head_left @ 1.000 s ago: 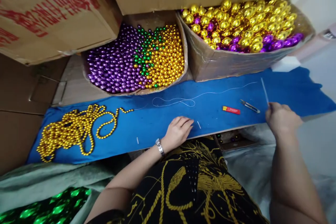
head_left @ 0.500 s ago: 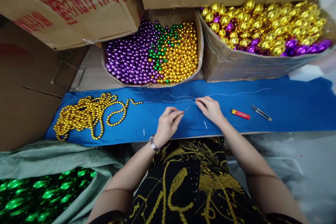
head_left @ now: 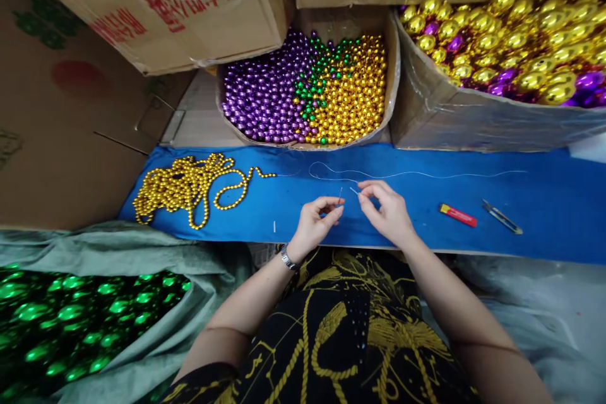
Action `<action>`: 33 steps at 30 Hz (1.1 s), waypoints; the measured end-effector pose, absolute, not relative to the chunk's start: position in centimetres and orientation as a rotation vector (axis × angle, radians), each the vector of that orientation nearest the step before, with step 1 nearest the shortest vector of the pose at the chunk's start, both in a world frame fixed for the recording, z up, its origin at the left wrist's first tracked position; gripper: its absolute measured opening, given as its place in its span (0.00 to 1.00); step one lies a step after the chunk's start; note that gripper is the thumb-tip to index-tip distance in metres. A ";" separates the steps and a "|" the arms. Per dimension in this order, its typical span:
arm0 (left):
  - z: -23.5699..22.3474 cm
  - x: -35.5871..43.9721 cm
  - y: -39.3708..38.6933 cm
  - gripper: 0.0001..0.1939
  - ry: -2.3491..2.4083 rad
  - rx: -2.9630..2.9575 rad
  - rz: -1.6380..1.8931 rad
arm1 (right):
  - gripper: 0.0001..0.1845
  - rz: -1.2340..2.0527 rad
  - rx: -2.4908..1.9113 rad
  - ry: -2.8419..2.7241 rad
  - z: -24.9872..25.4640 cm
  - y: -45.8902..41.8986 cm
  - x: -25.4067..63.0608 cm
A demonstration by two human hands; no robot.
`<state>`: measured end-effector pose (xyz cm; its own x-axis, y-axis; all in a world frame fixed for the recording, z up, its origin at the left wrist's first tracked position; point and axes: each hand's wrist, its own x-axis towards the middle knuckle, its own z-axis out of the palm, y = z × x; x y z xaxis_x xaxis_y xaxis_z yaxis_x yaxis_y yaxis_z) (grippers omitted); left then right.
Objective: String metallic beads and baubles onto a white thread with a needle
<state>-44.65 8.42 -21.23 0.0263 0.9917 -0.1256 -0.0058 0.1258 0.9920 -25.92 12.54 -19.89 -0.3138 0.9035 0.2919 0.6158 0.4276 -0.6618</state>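
Threading is judged to be the step in hand. At the centre of the frame, above the blue cloth [head_left: 544, 214], the left hand [head_left: 315, 224] is closed in a pinch on a thin needle [head_left: 340, 194], which is held nearly upright. Just beside it, the right hand [head_left: 388, 211] is pinched on the free end of a clear thread [head_left: 354, 190]; the tip is near the needle but apart from it. The rest of the thread is seen lying in a loop and running toward the right of the frame across the cloth. A strung heap of gold beads [head_left: 187, 184] lies at the left of the cloth, well apart from both hands. A box of loose purple, green and gold beads [head_left: 307, 85] stands at upper centre. A red lighter [head_left: 457, 215] and small snips [head_left: 502, 225] lie on the cloth to the right, untouched. The next move is judged to call for a steady needle and exact alignment of the thread tip with the eye, which is too small to be made out.
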 end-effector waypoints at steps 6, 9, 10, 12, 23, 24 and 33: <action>-20.7 -44.5 8.2 0.15 1.257 1.197 1.094 | 0.05 0.619 -1.153 -1.931 -17.8 9.7 -27.4; -20.6 -44.5 8.0 0.15 1.236 1.205 1.092 | 0.05 0.541 -1.115 -1.931 -18.1 9.6 -27.6; -20.6 -44.4 8.0 0.15 1.234 1.211 1.095 | 0.05 0.518 -1.104 -1.935 -18.2 9.7 -27.6; -20.6 -44.4 8.0 0.14 1.239 1.230 1.098 | 0.06 0.482 -1.099 -1.947 -18.2 9.7 -27.7; -20.8 -44.4 8.0 0.12 1.268 1.356 1.105 | 0.08 0.439 -1.124 -1.999 -17.8 9.7 -27.7; -20.7 -44.4 8.0 0.12 1.271 1.369 1.106 | 0.08 0.431 -1.111 -1.997 -17.8 9.7 -27.7; -20.6 -44.4 7.9 0.11 1.318 1.526 1.122 | 0.08 0.344 -1.043 -2.013 -18.0 9.9 -27.7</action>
<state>-44.44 7.89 -20.62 0.0594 0.9916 0.1146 0.2716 -0.1265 0.9541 -27.68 9.87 -17.99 -0.3177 0.7757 0.5453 0.5505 0.6191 -0.5600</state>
